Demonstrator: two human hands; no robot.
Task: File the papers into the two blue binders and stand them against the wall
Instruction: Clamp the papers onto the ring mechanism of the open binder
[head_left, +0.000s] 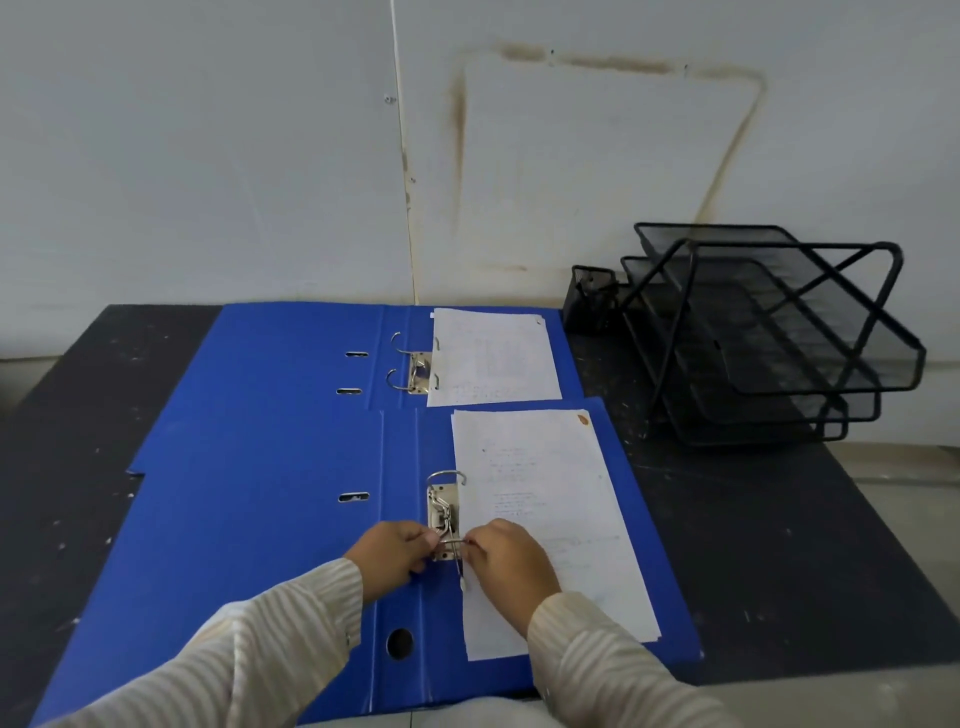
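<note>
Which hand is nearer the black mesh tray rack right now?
Right. The right hand sits at the near binder's ring clip, on the side toward the mesh tray rack; the left hand is just beyond it, farther away.

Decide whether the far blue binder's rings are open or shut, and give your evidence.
Open. The far binder's rings curl up as separate hooks on the left, with a gap to the posts holding the papers.

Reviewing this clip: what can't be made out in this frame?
Head view only:
- Text on both paper stacks: too small, blurred.
- Near binder's lower ring: hidden by the left hand and right hand.
- Pen cup contents: dark mesh hides them.
</note>
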